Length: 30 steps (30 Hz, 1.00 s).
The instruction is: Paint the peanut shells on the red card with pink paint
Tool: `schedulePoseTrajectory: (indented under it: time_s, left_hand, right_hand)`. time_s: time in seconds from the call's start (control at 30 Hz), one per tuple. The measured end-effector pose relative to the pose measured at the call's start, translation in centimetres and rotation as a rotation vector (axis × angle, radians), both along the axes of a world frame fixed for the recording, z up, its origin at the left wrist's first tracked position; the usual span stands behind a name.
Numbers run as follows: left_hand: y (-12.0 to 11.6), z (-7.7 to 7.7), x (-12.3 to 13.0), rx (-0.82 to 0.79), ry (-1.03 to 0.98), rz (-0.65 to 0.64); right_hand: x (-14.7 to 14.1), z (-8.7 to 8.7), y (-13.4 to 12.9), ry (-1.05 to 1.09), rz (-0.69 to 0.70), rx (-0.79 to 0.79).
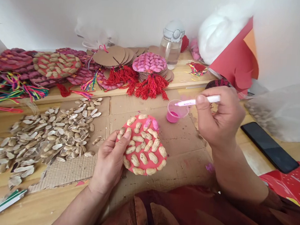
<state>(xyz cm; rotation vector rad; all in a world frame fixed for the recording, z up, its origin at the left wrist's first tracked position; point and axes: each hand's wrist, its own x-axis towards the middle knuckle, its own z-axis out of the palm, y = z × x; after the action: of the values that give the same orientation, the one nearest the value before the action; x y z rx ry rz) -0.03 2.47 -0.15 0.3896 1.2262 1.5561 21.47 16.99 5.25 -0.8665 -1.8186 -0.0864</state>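
Observation:
My left hand [112,158] grips the left edge of a round red disc [138,170] covered with peanut shells, thumb on top. Most of the shells are bare tan, and a pair near the top is coloured pink [151,124]. In my right hand [218,118] is a white marker [200,101] with a pink tip, pinched between thumb and fingers. The tip points left, over the rim of a small clear plastic cup [177,111] with pink liquid in its bottom. Whether the tip touches the cup, I cannot tell.
Loose peanut shells [65,133] lie heaped on the left over cardboard [183,156]. Behind stand shell-covered discs with red tassels [152,85] and a water bottle [171,44]. A black phone [269,146] lies at right, a green-and-white packet [7,203] at front left.

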Motion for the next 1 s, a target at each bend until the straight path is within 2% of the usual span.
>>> schedulePoseTrajectory:
  time_s: [0.1,0.33,0.5,0.6,0.67,0.73,0.83,0.9,1.0]
  left_hand:
    - [0.0,-0.1,0.0,0.002,-0.007,0.012]
    - [-0.2,-0.1,0.0,0.017,-0.002,0.020]
    - [-0.2,0.0,0.1,0.019,-0.003,0.035]
    - [-0.1,0.1,0.1,0.009,-0.001,0.023]
    - [0.0,0.1,0.2,0.004,0.000,0.009]
    - [0.0,0.2,0.2,-0.006,-0.012,-0.004]
    - [-0.1,0.3,0.2,-0.017,-0.040,-0.005]
    - [-0.2,0.3,0.2,-0.016,-0.049,-0.002]
    - [-0.3,0.3,0.2,-0.005,-0.057,-0.007]
  right_hand:
    - [0.4,-0.6,1.1,-0.134,-0.069,-0.063]
    - [0.1,-2.2,1.8,-0.357,-0.065,-0.112]
    - [0.3,-1.1,1.2,-0.295,-0.135,-0.143]
    - [0.4,0.0,0.4,-0.165,-0.139,-0.129]
    - [0.2,0.5,-0.3,-0.022,-0.025,-0.111]
    - [-0.3,0.7,-1.2,0.085,0.186,-0.154]
    - [-1.3,0.6,-2.3,0.092,0.447,-0.195]
    - [-1.8,0.4,-2.8,0.057,0.530,-0.187]
    - [-2.1,0.2,-3.0,0.022,0.552,-0.185]
